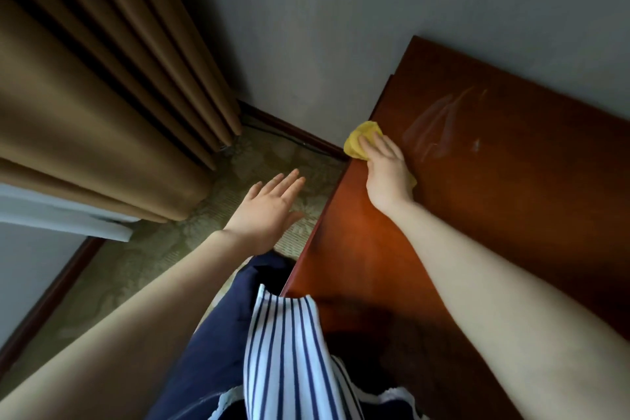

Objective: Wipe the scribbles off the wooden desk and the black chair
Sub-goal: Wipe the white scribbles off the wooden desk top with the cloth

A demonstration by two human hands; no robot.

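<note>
- The wooden desk (494,215) fills the right side of the room, its far end against the grey wall (341,27). The black chair is nowhere in sight, so that half of the job waits.
- Pale scribbles (439,126) streak the top near the far left corner. From where I stand the sheen makes it hard to say whether they are all marker or partly a damp smear from the cloth.
- The right hand (387,170) lies on the desk just left of those streaks, close to the edge. Its fingers are laid fairly straight over the yellow cloth (359,141) and press it flat, not clutching it.
- The left hand (269,204) hangs open over the carpet (238,167), fingers spread, holding nothing and touching nothing.
- The cloth is bunched, with a lobe poking past the fingertips and a corner showing by the wrist.
- To do this pass well, I'd say:
  - carry the cloth rightward across the whole streaked patch, with overlapping strokes along the grain
  - keep the palm's weight over the pad (a bunched rag skates on varnish)
  - refold to a clean face once it picks up colour
  - set the idle hand on the desk edge to steady the reach
</note>
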